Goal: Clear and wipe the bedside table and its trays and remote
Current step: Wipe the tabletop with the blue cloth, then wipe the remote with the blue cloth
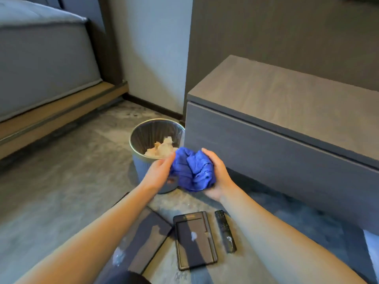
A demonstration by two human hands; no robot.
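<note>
A crumpled blue cloth (pixel 190 171) is bunched in front of me, above the carpet. My right hand (pixel 218 177) grips it from the right. Fingertips of my left hand (pixel 159 171) touch its left edge. The grey wooden bedside table (pixel 287 95) stands to the right with a bare top. On the floor below my arms lie a small dark tray (pixel 193 240) with a white smear, a larger dark tray (pixel 147 240) partly hidden by my left forearm, and a black remote (pixel 225 230) beside the small tray.
A round bin (pixel 143 160) with crumpled paper inside stands left of the table, just behind my hands. A bed (pixel 41 68) on a wooden base fills the upper left. Grey patterned carpet (pixel 61 181) covers the floor. A white wall corner (pixel 153 48) stands behind the bin.
</note>
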